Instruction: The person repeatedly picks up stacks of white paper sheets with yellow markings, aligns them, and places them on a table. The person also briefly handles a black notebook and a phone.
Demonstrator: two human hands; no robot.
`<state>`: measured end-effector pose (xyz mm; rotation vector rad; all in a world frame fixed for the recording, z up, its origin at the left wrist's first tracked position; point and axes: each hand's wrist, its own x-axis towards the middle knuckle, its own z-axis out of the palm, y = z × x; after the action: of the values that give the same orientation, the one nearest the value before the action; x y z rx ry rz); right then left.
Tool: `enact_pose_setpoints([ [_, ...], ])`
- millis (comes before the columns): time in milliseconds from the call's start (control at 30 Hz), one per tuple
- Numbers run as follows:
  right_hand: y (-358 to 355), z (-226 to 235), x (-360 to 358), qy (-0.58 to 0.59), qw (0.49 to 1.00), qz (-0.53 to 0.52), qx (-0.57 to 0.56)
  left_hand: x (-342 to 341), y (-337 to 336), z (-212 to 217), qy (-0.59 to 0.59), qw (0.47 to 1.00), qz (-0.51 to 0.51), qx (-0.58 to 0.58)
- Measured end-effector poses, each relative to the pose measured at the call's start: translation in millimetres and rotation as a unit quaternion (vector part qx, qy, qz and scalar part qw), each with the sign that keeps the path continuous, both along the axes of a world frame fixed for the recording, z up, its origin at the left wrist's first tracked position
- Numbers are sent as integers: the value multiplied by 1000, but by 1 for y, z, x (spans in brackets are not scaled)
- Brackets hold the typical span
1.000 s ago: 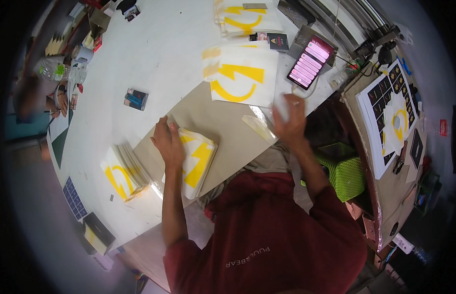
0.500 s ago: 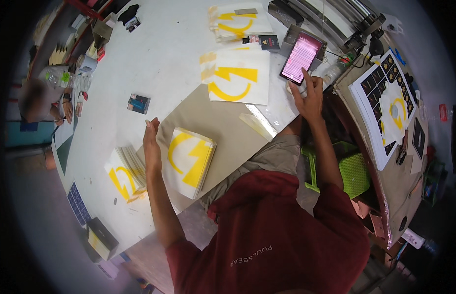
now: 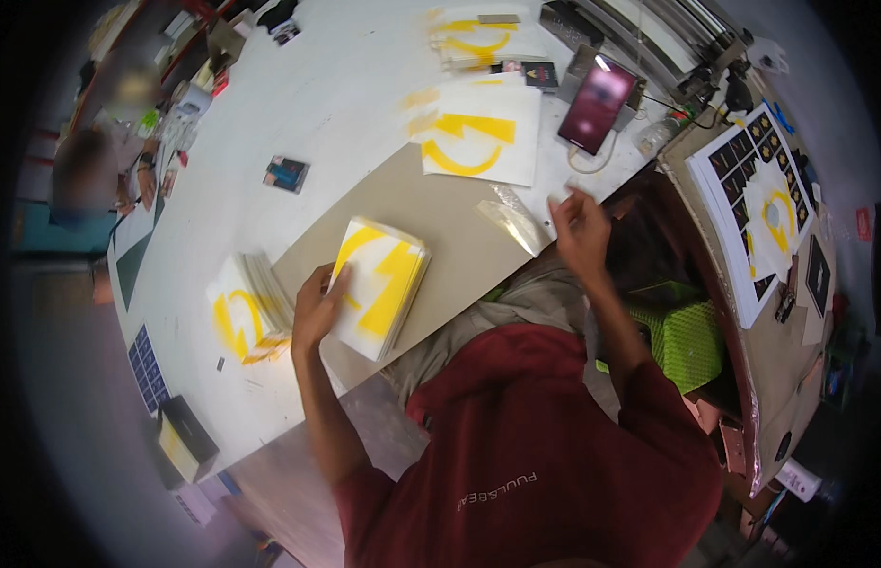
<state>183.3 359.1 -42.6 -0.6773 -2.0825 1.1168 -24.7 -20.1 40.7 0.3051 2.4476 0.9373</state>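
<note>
My left hand (image 3: 316, 305) rests on the left edge of a stack of white sheets printed with yellow shapes (image 3: 382, 287), which lies on a tan board (image 3: 431, 213). My right hand (image 3: 579, 227) hovers at the table's near edge with its fingers pinched; I cannot tell if it holds anything. It is next to a clear plastic strip (image 3: 512, 221) and below a phone with a dark pinkish screen (image 3: 597, 104). A second yellow-printed stack (image 3: 244, 308) lies left of my left hand.
More yellow-printed sheets (image 3: 478, 142) lie at the far side of the white table (image 3: 346, 85). A small dark card (image 3: 286, 173) sits mid-table. A side bench at right holds a sheet of black squares (image 3: 755, 204). A green mesh basket (image 3: 685, 343) stands below. Another person (image 3: 86, 175) sits far left.
My right hand has pulled back from the phone toward the table's near edge. My left hand has shifted right onto the stack's edge. The phone screen has gone from bright pink to dark.
</note>
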Motion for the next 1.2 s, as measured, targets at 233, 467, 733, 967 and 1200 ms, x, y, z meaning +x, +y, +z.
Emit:
enact_pose_setpoints([
  [233,-144,47,14,-145,840,184,-489,28,13,17,-43,999,28,-14],
  [467,-164,30,17,-163,911,207,-318,92,6,-8,-213,958,95,164],
  [733,-145,55,-9,-225,791,226,-522,100,-2,-10,-227,939,119,227],
  [967,-138,33,-14,-109,752,350,-548,119,1,-17,-165,932,194,259],
  [1200,-138,53,-7,-69,766,429,-473,132,13,-14,-61,862,133,485],
])
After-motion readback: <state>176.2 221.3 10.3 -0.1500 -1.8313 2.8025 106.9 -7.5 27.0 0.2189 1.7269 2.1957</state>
